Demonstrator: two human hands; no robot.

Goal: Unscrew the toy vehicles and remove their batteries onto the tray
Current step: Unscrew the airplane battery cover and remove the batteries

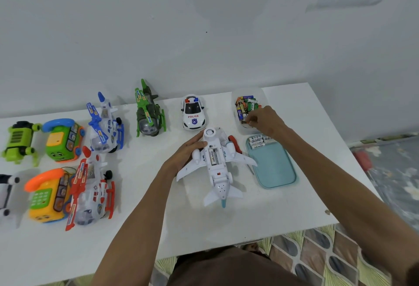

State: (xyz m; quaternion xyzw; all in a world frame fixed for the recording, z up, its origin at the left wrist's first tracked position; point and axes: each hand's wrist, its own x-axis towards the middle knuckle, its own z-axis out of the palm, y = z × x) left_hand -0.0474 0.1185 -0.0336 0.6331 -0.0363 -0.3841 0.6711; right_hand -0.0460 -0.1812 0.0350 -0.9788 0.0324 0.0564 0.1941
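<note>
Braces toy plane belly-up on worktop with left hand, fingers fairly straight, pressed on engine and nose at left of plane. Reaches right hand to clear tub far-right of plane, fingertips bunched; cannot tell if pinching anything. Shows 1 battery in open hatch, lengthwise along fuselage, nose pointing away from body. Has tray just right of plane. Likely needs right hand back at hatch; left hand nearer but busy bracing.
</note>
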